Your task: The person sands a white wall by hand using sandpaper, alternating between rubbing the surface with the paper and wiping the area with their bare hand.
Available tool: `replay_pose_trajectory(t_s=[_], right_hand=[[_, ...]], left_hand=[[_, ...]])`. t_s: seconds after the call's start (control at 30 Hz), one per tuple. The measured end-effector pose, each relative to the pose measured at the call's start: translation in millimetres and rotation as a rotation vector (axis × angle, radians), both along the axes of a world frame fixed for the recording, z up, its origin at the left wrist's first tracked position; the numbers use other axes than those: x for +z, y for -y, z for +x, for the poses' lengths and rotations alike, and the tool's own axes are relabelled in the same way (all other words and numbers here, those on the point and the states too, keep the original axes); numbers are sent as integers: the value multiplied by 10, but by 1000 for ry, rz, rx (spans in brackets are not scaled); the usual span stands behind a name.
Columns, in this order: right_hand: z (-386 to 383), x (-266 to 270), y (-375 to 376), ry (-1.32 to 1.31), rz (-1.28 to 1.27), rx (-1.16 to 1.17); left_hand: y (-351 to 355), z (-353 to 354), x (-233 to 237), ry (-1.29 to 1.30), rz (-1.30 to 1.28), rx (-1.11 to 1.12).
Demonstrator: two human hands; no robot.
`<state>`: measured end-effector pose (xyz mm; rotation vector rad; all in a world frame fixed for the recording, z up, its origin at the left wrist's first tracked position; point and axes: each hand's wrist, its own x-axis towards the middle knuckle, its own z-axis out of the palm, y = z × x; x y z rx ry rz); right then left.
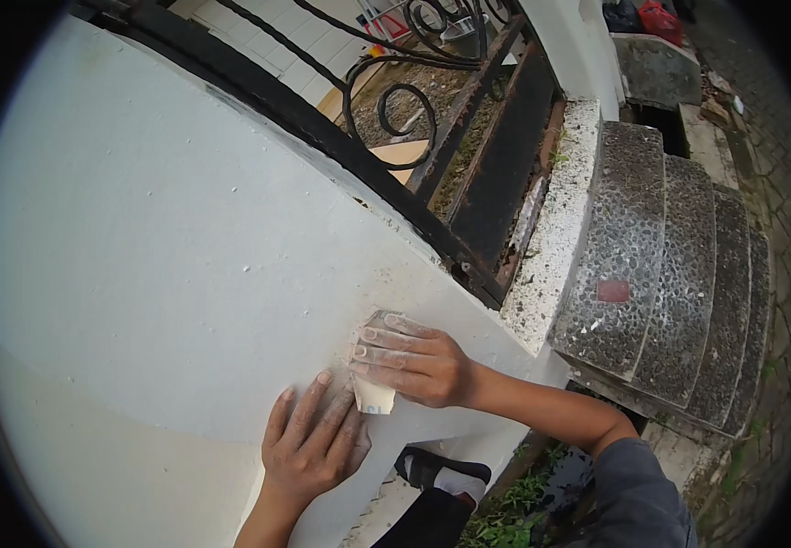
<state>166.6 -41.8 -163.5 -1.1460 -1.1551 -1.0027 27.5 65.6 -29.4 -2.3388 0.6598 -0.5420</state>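
My right hand (pixel 414 361) presses a folded piece of sandpaper (pixel 374 398) against the white wall (pixel 185 274). Its dusty fingers lie together across the paper, and the pale backing with faint blue print sticks out below them. Close beside it, on the left, my left hand (pixel 315 438) rests on the same wall with fingers stretched and slightly apart. White dust coats those fingertips too. Around the sandpaper the wall looks faintly brownish, and small bumps dot the paint.
A black wrought-iron gate (pixel 405 164) borders the wall's upper edge. Pebbled steps (pixel 633 274) curve down on the right, with a red bag (pixel 659 20) beyond. Below are my sandalled foot (pixel 441 470) and green plants (pixel 523 502).
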Motion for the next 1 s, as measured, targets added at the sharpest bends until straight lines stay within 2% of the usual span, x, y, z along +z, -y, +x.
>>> replay_pose_trajectory(t_s=[0.03,0.1,0.17,0.2,0.3,0.33,0.43,0.5,0.53,0.63,0.67,0.77,0.83,0.87,0.97,1.0], right_hand=[[144,13,55,-114,61,-114],[104,43,17,-336,193,-108],[-107,52,5,-68,24,90],[-83,17,0,-6,-27,98],[196,-8,29,-301,181,-11],[70,46,-1,-299,166,-17],[4,-13,18,5,-8,93],[222,-42,80,-304,139,-30],[199,6,31,-321,222,-77],[-90,3,40,-42,25,87],[10,-83,15,-57,38,37],[72,-63,-22,-357,219,-66],[-142,-17,-4,-127,76,131],[-117,-89,-25,-54,14,131],[183,-147,-20,-300,219,-42],[72,-78,11,-313,197,-63]], left_hand=[[4,-10,3,2,4,7],[7,-20,6,-5,-8,15],[25,-10,-4,-4,-23,22],[30,-10,-4,-3,-25,24],[24,-20,6,-9,-21,28],[30,-14,-3,-3,-24,29],[2,-12,-17,1,-28,9],[21,-10,-5,-12,-26,26],[37,-16,-5,-15,-30,38],[52,-13,-5,10,29,80],[61,1,-7,14,31,80],[74,-16,-11,12,36,94],[62,-9,-5,6,39,79],[70,4,-3,7,39,76],[70,-20,-2,-3,33,78],[64,-21,-6,-1,23,76]])
